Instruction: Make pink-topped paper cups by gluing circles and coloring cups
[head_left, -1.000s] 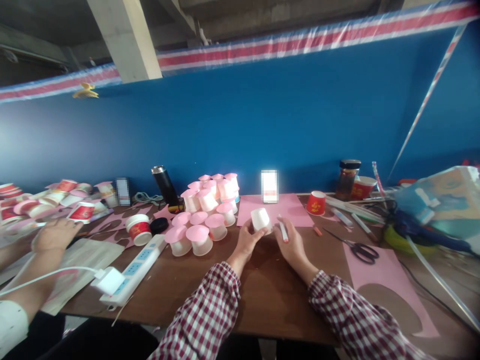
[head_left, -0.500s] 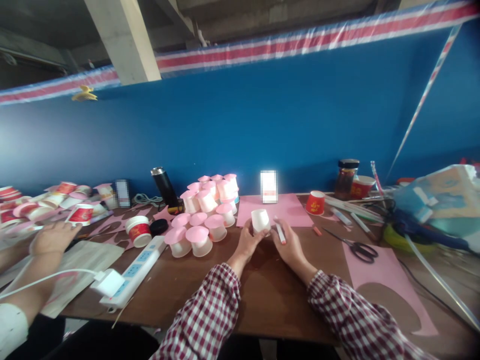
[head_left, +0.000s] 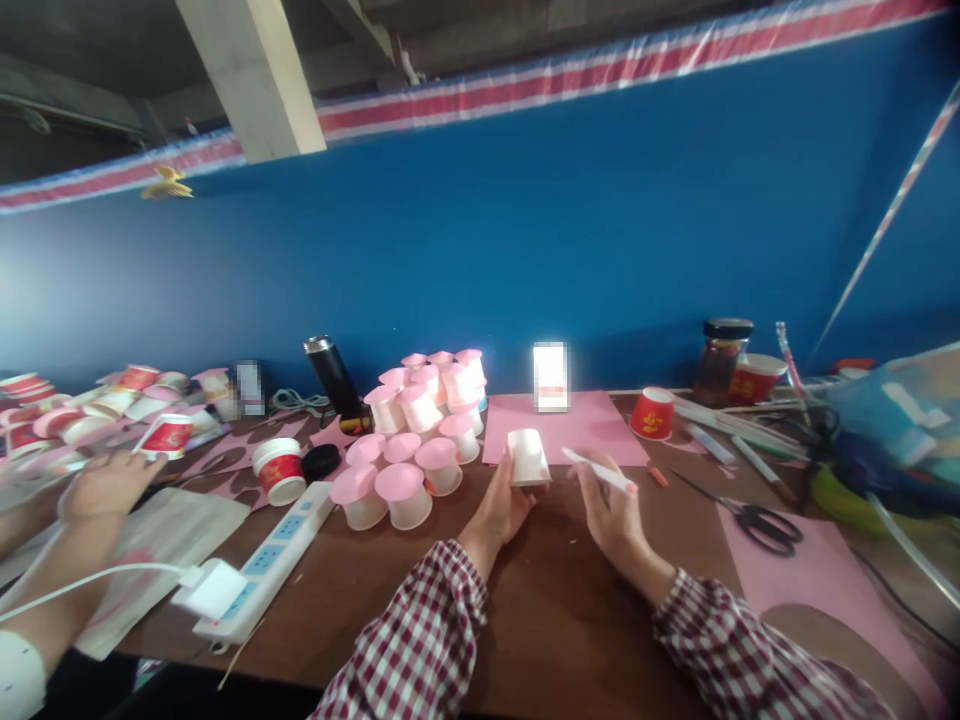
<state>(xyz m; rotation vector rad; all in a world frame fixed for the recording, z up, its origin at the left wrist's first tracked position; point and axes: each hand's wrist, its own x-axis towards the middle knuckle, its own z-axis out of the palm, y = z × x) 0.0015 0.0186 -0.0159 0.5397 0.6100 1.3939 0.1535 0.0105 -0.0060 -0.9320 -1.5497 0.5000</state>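
Desk [head_left: 540, 600] surface of dark brown wood carried everything, set against a blue wall [head_left: 600, 230], and it read as a job well under way. Pink paper sheets came next in size: one [head_left: 585, 425] lay flat just beyond the hands, and another [head_left: 832, 580] to the right had a round piece cut out of it, with scissors [head_left: 765, 522] resting at its near edge. Left of centre stood a heap of finished cups [head_left: 420, 430], white paper cups turned upside down with pink discs on top, some stacked on others; judging by that pile, a good many were already done. Red printed cups [head_left: 279, 470] stood or lay on the far left side, where another person's hand [head_left: 105, 485] rested on the desk, and one more red cup [head_left: 651, 413] sat inverted near the far pink sheet; these looked as yet uncovered, so work appeared to remain. A white power strip [head_left: 262, 565] lay near the pile. The left hand [head_left: 506, 505] gripped a plain white cup [head_left: 527, 457], held upside down and raised just off the desk, with no pink disc on it yet. The right hand [head_left: 619, 510] was closed around a white marker pen [head_left: 600, 470], its tip pointing toward that cup but apart from it.
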